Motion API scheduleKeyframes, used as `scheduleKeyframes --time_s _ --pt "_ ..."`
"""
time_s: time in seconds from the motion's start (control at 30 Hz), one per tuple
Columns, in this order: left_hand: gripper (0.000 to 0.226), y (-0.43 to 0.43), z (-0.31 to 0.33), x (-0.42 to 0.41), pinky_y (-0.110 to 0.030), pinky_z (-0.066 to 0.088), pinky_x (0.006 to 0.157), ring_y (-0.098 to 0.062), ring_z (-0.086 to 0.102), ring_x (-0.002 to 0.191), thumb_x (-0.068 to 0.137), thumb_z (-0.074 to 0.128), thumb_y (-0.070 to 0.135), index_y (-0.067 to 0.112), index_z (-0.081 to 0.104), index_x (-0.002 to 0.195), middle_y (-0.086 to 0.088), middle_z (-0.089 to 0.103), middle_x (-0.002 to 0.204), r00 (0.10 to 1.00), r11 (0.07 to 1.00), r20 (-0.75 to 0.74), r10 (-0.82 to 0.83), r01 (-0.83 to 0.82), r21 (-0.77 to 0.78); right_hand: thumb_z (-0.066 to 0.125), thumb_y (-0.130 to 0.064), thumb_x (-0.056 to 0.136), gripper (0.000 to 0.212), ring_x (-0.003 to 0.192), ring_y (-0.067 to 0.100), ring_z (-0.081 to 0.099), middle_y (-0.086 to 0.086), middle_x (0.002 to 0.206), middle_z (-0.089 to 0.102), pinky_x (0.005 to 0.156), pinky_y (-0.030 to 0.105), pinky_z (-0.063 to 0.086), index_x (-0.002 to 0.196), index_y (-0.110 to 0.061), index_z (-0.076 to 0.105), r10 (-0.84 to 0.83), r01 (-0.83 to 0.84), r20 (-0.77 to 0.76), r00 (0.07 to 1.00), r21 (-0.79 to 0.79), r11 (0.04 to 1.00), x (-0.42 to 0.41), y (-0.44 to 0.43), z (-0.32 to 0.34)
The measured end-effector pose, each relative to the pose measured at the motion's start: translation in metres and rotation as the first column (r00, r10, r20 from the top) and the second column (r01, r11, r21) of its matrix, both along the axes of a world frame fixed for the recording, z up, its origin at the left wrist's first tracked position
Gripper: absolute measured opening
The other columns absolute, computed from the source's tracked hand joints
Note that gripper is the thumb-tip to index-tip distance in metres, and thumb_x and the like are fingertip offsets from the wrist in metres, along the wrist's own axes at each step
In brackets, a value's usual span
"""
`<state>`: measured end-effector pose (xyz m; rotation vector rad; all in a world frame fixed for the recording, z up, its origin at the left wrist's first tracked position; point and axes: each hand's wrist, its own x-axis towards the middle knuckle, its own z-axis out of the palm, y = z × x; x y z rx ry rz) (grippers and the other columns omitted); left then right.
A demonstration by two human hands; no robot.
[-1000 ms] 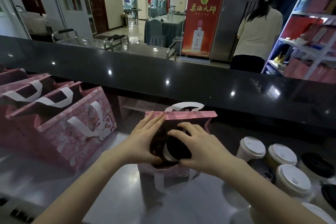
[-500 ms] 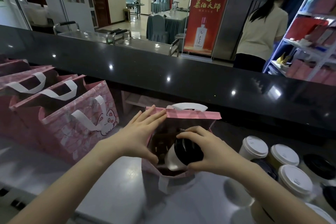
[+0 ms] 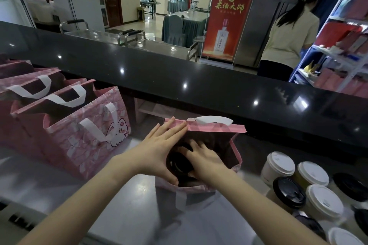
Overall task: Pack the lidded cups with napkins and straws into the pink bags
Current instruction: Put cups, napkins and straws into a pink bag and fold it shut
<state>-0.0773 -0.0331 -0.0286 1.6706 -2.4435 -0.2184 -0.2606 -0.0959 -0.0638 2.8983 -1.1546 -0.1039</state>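
An open pink bag (image 3: 219, 128) with white handles stands on the steel counter in front of me. My left hand (image 3: 159, 151) lies flat against its left wall, fingers spread, holding the mouth apart. Reaching down into the bag, my right hand (image 3: 205, 160) has its fingers over the top of a black-lidded cup (image 3: 177, 162), which sits deep inside and is mostly hidden. To the right stand several lidded cups, some with white lids (image 3: 280, 161) and some with black lids (image 3: 288, 191).
Several more pink bags (image 3: 83, 137), one with a cartoon cat, stand open at the left. A raised black counter ledge (image 3: 179, 77) runs across behind the bag. Beyond it a person stands by a shelf unit (image 3: 338, 45).
My right hand has sunk lower into the bag with the black-lidded cup, which was near the bag's mouth before. My left hand stays on the bag's left wall.
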Motion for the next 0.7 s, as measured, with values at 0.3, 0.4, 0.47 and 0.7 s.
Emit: scheduleKeyframes --time_s 0.3,0.4,0.47,0.7 --pt "0.138 -0.004 0.002 -0.001 -0.036 -0.018 0.115 -0.004 -0.039 0.136 0.057 0.074 0.068 0.028 -0.019 0.150 0.016 -0.023 0.158 0.999 1.000 0.033 0.015 -0.015 0.014 0.076 -0.030 0.076 0.077 0.126 0.033 0.033 0.006 0.144 0.027 0.091 0.045 0.049 0.140 -0.032 0.033 -0.004 0.003 0.033 0.999 0.025 1.000 0.006 -0.006 -0.008" --pt "0.137 -0.006 0.001 -0.002 -0.039 -0.015 0.117 -0.004 -0.038 0.136 0.057 0.073 0.068 0.028 -0.019 0.150 0.015 -0.022 0.158 0.999 1.000 0.036 0.008 -0.008 0.014 0.074 -0.031 0.078 0.075 0.128 0.035 0.030 0.007 0.147 0.023 0.089 0.046 0.048 0.140 -0.033 0.031 -0.015 0.015 0.008 1.000 0.043 0.999 0.009 -0.006 -0.014" --pt "0.136 -0.007 -0.001 -0.004 -0.040 -0.015 0.117 -0.004 -0.038 0.136 0.057 0.072 0.069 0.029 -0.019 0.150 0.016 -0.023 0.158 0.999 1.000 0.040 -0.002 0.001 0.009 0.073 -0.028 0.080 0.074 0.129 0.037 0.028 0.009 0.149 0.019 0.088 0.045 0.048 0.140 -0.032 0.030 -0.014 0.015 -0.015 1.000 0.030 0.999 0.010 -0.007 -0.018" --pt "0.137 -0.012 -0.002 0.000 -0.038 -0.017 0.115 -0.003 -0.039 0.135 0.057 0.071 0.070 0.031 -0.023 0.149 0.017 -0.025 0.156 0.999 1.000 0.033 0.014 -0.014 0.012 0.074 -0.024 0.079 0.074 0.130 0.036 0.027 0.007 0.148 0.022 0.093 0.050 0.047 0.138 -0.036 0.031 -0.001 0.001 0.007 1.000 0.071 0.997 0.005 -0.010 -0.020"
